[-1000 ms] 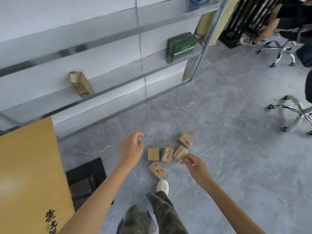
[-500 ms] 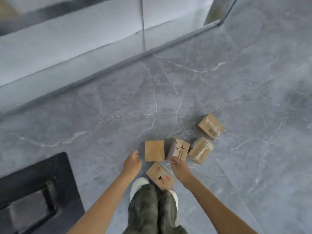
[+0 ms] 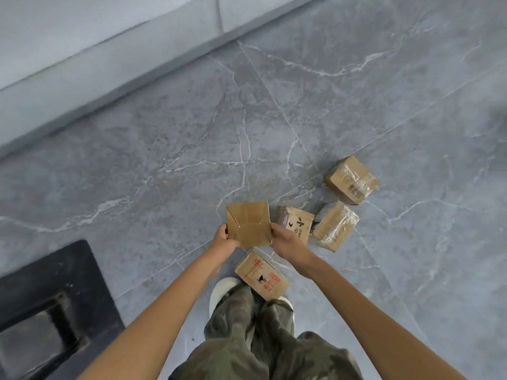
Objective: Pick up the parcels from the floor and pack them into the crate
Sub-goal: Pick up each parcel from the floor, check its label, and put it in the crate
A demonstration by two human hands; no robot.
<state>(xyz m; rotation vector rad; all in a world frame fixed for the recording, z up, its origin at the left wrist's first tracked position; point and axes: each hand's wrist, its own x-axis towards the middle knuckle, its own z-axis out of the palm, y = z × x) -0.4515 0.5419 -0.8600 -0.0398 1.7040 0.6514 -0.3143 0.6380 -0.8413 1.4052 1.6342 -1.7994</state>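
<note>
Grey marbled floor (image 3: pixel 274 119) filled pretty much the whole view, with a pale wall base (image 3: pixel 109 50) running across the top left. Both hands were on one plain brown parcel (image 3: pixel 248 224). The left hand (image 3: pixel 223 238) gripped its left edge and the right hand (image 3: pixel 288 239) gripped its right edge. Fingers on both sides were curled tight onto the cardboard, so it was clamped from two sides. It looked raised off the floor, out in front of the white shoes (image 3: pixel 223 290).

Four more lay on the floor:
- a parcel with black print (image 3: pixel 297 219) just right of the held one, partly behind the right hand
- a taped parcel (image 3: pixel 336 226) right beside that (couldn't tell if they touched)
- a parcel with a barcode label (image 3: pixel 352 179) a bit further back
- a parcel with red print (image 3: pixel 262 275) between the forearms, up against the toes and the camo trousers (image 3: pixel 260 338)

Over at the lower left sat the black crate (image 3: pixel 68 270), well apart from the pile. Its inside was too dark and blurry for me to make out.
</note>
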